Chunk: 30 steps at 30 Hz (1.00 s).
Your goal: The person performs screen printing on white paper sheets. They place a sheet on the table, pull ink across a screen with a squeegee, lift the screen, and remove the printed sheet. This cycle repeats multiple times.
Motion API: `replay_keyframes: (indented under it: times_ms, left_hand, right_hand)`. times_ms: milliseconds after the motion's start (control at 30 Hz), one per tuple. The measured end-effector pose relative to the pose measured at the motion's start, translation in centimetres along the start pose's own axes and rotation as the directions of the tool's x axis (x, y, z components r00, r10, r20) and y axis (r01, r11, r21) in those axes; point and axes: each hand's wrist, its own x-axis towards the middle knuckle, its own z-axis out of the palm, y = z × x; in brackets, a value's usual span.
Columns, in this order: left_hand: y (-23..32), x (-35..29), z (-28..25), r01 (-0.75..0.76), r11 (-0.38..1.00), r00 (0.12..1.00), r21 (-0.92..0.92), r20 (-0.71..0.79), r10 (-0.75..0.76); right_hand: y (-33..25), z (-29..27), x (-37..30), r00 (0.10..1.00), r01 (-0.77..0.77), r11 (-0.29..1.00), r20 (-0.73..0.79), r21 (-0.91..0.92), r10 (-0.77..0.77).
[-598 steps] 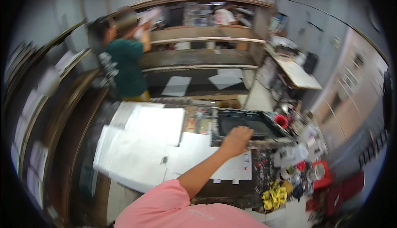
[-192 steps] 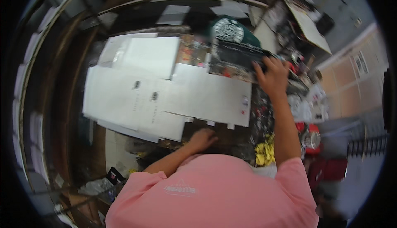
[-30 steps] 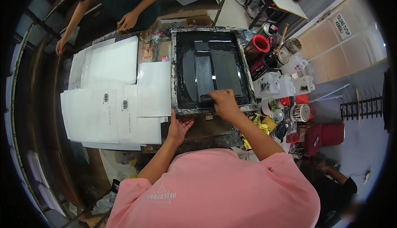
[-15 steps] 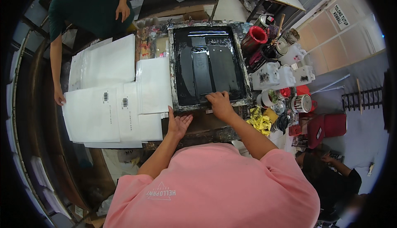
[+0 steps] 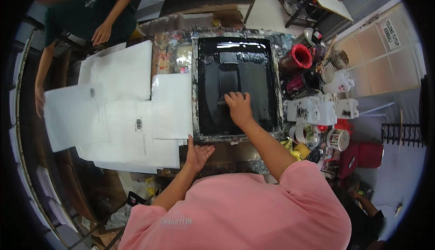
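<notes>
A printing screen (image 5: 195, 96) with a pale, ink-stained frame lies on the worktable before me, its mesh dark with glossy black ink. My right hand (image 5: 240, 109) reaches over the near side of the frame, fingers curled on a dark squeegee (image 5: 221, 101) that the hand mostly hides. Palm up and fingers spread, my left hand (image 5: 198, 156) rests by the screen's near left corner and holds nothing. White sheets (image 5: 171, 109) lie just left of the frame. Farther left, a co-worker's hand (image 5: 40, 102) holds one white sheet (image 5: 72, 116) by its edge, raised off the pile.
Right of the screen crowd a red-rimmed ink tub (image 5: 301, 56), white plastic jugs (image 5: 303, 110), a paint can (image 5: 337, 140) and a yellow cloth (image 5: 290, 146). A red chair (image 5: 367, 155) stands beyond. Another person (image 5: 362, 213) is at the lower right; dark shelving runs along the left.
My right hand has moved from the screen's near edge farther in over the mesh. The co-worker has lifted a sheet off the pile and leftward. My left hand stays open; the view has shifted slightly.
</notes>
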Motion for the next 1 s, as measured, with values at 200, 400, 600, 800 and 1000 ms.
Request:
replay_keyframes:
  times_ms: [200, 400, 600, 800, 1000]
  left_hand:
    - [0.2, -0.5, 0.6, 0.007, 0.998, 1.0, 0.066, 0.016, -0.008]
    - [-0.1, -0.3, -0.4, -0.005, 0.996, 0.997, 0.088, 0.082, -0.002]
    - [-1.2, 0.0, -1.4, -0.02, 0.994, 1.0, 0.105, 0.023, 0.018]
    - [-1.3, 0.9, -2.6, -0.039, 0.991, 0.985, 0.127, 0.174, 0.016]
    - [-1.3, 0.1, -2.6, -0.095, 0.988, 0.972, 0.123, 0.224, 0.065]
  right_hand:
    - [4.1, 1.8, 10.0, 0.995, -0.08, 0.996, 0.06, -0.041, 0.082]
    - [4.6, -1.5, 7.6, 0.988, -0.082, 0.993, 0.138, 0.083, 0.07]
    - [0.2, -6.5, -7.8, 0.994, 0.012, 0.982, 0.105, 0.19, -0.033]
    - [-2.0, -5.6, -14.3, 0.998, -0.014, 0.993, 0.064, 0.117, 0.006]
    - [-3.3, -5.2, -13.8, 0.999, -0.01, 0.998, 0.032, 0.06, 0.008]
